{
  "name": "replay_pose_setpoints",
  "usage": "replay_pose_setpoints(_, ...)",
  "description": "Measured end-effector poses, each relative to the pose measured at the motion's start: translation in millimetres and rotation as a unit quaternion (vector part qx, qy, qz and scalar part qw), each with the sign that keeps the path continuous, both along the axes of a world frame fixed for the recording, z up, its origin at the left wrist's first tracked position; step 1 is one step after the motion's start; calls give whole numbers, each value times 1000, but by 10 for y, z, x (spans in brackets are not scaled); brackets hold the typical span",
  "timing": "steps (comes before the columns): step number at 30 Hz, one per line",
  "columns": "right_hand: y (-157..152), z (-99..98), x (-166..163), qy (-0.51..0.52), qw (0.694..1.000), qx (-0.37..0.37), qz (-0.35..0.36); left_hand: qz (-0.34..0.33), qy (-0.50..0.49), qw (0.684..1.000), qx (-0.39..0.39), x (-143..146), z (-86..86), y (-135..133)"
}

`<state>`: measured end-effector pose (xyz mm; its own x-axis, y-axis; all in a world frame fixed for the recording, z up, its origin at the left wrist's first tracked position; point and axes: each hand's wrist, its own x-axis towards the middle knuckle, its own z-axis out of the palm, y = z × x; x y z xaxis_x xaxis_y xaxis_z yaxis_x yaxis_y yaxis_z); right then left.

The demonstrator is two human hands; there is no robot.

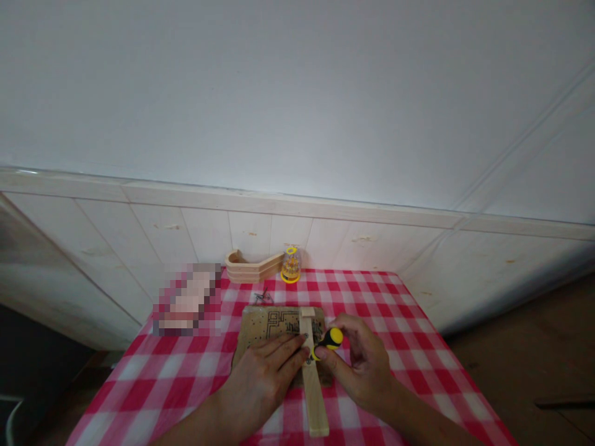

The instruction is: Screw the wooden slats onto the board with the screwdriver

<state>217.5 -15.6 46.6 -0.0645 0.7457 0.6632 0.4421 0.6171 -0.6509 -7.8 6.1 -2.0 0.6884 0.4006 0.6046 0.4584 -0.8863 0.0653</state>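
Note:
A flat wooden board [267, 325] with dark line patterns lies on the red and white checked tablecloth [400, 316]. A narrow wooden strip [312, 384] lies across it, reaching toward me. My left hand [263, 378] rests flat on the board, fingers stretched out and touching the strip. My right hand [362, 362] is closed around a short screwdriver with a black and yellow handle [329, 341], its tip down at the strip beside my left fingertips.
A curved stack of wooden pieces [251, 266] and a clear case with a yellow base [290, 265] stand at the table's far edge against the pale panelled wall. A few dark screws [261, 296] lie behind the board. A blurred patch covers the table's far left corner.

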Motion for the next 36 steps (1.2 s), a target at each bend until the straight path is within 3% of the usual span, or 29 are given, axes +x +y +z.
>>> replay_pose_setpoints(31,-9,13,-61,37,999,-26,5,2,-20,1000,3,22,26,-4)
replay_pose_setpoints(36,18,19,-72,78,997,1,-22,-4,-5,1000,4,12,64,-1)
